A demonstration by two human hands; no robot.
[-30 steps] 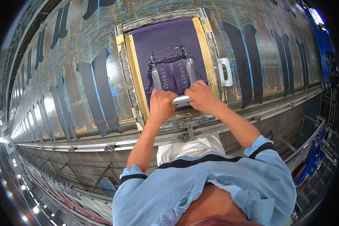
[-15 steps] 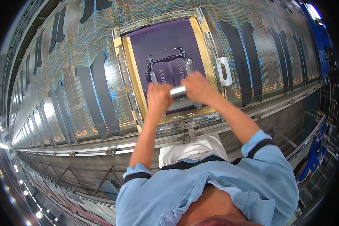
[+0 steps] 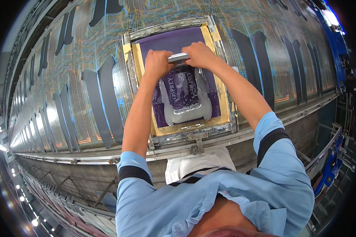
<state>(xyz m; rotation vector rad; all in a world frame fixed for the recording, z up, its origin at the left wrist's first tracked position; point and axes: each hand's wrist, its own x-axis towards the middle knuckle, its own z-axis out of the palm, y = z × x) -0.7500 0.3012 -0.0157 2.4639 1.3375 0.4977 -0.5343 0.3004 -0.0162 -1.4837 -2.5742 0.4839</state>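
Both fists wrap round a squeegee (image 3: 178, 58) with a shiny metal bar, near the far end of a screen-printing frame (image 3: 170, 27). My left hand (image 3: 157, 63) is closed on the bar's left end, and my right hand (image 3: 201, 55) on its right end. Between my forearms shows the purple mesh (image 3: 158, 112), with lettering in its middle. A wet, glossy band of ink (image 3: 186, 112) lies across the mesh's near part. Yellowish tape (image 3: 220, 102) lines the inside of the frame. The squeegee's blade is mostly hidden by the bar and my hands.
Dark cut fabric pieces (image 3: 95, 100) lie in pairs along a long table marked with coloured lines; more (image 3: 263, 63) are on the right. A metal rail (image 3: 79, 158) runs along the near edge. A white handle (image 3: 236, 69) peeks out beside my right forearm.
My hands and the squeegee have moved away from me, from the frame's near part to its far part. The lettering is uncovered, and my right forearm now mostly covers the white handle.
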